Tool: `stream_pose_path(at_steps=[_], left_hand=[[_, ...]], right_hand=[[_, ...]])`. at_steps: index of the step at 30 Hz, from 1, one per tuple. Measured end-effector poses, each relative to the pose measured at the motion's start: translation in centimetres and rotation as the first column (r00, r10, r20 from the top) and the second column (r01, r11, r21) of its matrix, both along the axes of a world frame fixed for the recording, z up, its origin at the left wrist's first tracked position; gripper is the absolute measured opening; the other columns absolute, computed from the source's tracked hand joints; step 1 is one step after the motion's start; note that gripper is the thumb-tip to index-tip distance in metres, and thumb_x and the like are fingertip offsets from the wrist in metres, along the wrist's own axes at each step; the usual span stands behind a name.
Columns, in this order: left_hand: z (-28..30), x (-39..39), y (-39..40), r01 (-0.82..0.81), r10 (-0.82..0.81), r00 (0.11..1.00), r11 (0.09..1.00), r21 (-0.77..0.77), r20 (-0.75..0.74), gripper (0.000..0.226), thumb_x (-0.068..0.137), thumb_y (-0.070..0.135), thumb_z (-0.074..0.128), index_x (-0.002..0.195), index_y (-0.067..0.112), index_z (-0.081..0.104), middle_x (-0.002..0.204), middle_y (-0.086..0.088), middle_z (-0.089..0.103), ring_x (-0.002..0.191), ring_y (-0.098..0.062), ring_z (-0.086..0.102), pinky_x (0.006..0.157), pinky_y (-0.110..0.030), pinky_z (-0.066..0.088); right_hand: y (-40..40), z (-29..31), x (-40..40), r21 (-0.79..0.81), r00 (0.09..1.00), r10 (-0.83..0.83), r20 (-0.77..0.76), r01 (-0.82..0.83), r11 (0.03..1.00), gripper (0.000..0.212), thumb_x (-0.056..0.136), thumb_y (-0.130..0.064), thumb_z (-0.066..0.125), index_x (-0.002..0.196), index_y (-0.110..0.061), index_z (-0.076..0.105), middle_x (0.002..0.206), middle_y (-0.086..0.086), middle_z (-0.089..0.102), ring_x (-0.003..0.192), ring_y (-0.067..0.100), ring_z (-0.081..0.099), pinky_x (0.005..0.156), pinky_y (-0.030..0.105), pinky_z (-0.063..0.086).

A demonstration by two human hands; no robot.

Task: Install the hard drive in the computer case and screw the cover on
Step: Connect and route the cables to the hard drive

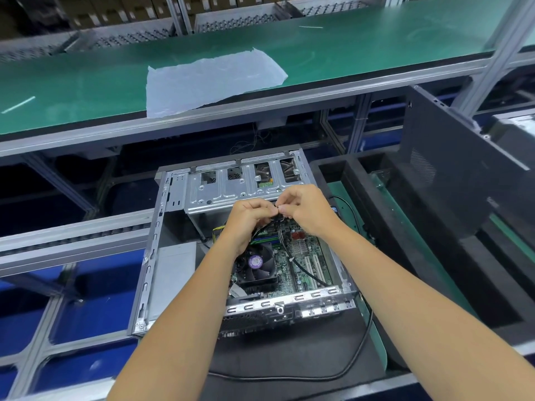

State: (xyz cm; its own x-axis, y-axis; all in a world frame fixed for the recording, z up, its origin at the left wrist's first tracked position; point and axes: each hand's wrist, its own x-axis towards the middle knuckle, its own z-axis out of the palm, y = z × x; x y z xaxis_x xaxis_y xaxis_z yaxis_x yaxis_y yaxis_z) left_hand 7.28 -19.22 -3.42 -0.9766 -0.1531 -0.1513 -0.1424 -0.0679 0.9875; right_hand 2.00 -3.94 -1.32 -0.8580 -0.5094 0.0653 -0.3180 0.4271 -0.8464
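Note:
The open computer case (150, 256) lies flat in front of me, with its motherboard (307, 256) and black CPU fan (256, 266) exposed. A silver drive cage (231, 189) spans the far end of the case. My left hand (246, 224) and my right hand (307, 209) meet just in front of the cage, above the board. Both pinch a bundle of black cables (276, 219) between fingertips. The dark side cover (451, 175) leans upright to the right of the case. I cannot make out the hard drive itself.
A green shelf (86, 82) runs above and behind the case, with a translucent plastic sheet (211, 79) on it. Black foam trays (376, 198) sit to the right. A black cord (359, 351) loops over the mat near the case's front. Aluminium frame rails (72, 241) lie to the left.

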Motion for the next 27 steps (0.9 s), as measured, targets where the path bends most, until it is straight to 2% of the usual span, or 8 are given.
stream_pose_path(at_steps=[3,8,12,16,19,23,27], left_hand=[[-0.03,0.00,0.01,-0.004,0.004,1.000,1.000,0.002,-0.007,0.019,0.079,-0.001,0.065,0.067,0.012,0.069,0.068,0.003,0.065,0.059,-0.006,0.053,0.058,-0.015,0.045],[-0.05,-0.17,-0.03,-0.007,0.007,1.000,1.000,0.002,-0.019,0.024,0.079,-0.001,0.064,0.063,0.017,0.070,0.068,0.004,0.065,0.060,-0.004,0.053,0.059,-0.014,0.046],[-0.11,-0.16,-0.07,0.009,-0.009,1.000,1.000,-0.004,-0.013,0.022,0.079,0.001,0.065,0.064,0.017,0.070,0.067,0.004,0.065,0.058,-0.005,0.053,0.058,-0.014,0.045],[-0.12,-0.10,-0.10,0.011,-0.011,1.000,1.000,-0.016,-0.010,0.017,0.079,0.003,0.066,0.067,0.015,0.071,0.067,0.003,0.066,0.059,-0.006,0.053,0.059,-0.015,0.046],[-0.20,-0.01,-0.32,0.020,-0.021,1.000,1.000,-0.015,-0.011,0.018,0.080,0.003,0.068,0.067,0.015,0.071,0.067,0.002,0.065,0.059,-0.007,0.054,0.061,-0.017,0.046],[-0.26,0.12,-0.59,0.033,-0.033,0.999,0.999,-0.026,-0.016,0.020,0.080,0.002,0.069,0.066,0.016,0.073,0.067,-0.002,0.066,0.060,-0.010,0.055,0.065,-0.021,0.048],[-0.17,0.11,-0.47,0.044,-0.044,0.999,0.998,-0.042,-0.010,0.023,0.079,0.000,0.070,0.065,0.018,0.075,0.067,0.000,0.070,0.059,-0.007,0.060,0.060,-0.017,0.049]], right_hand=[[-0.02,0.00,0.03,0.019,1.000,0.015,-0.016,-0.015,1.000,0.015,0.086,-0.001,0.070,0.081,-0.015,0.070,0.077,0.003,0.068,0.069,0.012,0.060,0.070,0.023,0.052],[-0.02,-0.24,0.01,0.000,1.000,-0.025,-0.012,0.025,1.000,0.015,0.087,-0.003,0.069,0.082,-0.017,0.068,0.070,-0.006,0.065,0.064,0.004,0.059,0.063,0.012,0.046],[0.07,-0.30,-0.10,-0.006,1.000,-0.014,-0.019,0.014,1.000,0.015,0.088,-0.002,0.068,0.082,-0.016,0.069,0.074,0.000,0.068,0.067,0.009,0.061,0.069,0.021,0.051],[0.01,-0.32,-0.12,-0.007,1.000,-0.007,-0.013,0.006,1.000,0.013,0.087,-0.002,0.069,0.082,-0.014,0.070,0.072,-0.001,0.067,0.065,0.006,0.059,0.065,0.017,0.047],[0.04,-0.34,-0.14,-0.009,1.000,-0.006,-0.005,0.006,1.000,0.012,0.086,-0.002,0.070,0.082,-0.013,0.072,0.073,0.005,0.070,0.065,0.008,0.062,0.064,0.015,0.049],[-0.05,-0.48,-0.17,-0.004,1.000,0.017,-0.006,-0.017,1.000,0.011,0.086,-0.002,0.071,0.082,-0.013,0.072,0.076,0.012,0.072,0.068,0.016,0.066,0.070,0.025,0.056],[0.33,-0.54,-0.43,-0.047,0.998,0.059,0.023,-0.058,0.997,0.007,0.085,0.001,0.071,0.085,-0.006,0.074,0.076,0.015,0.072,0.062,0.010,0.064,0.068,0.024,0.056]])
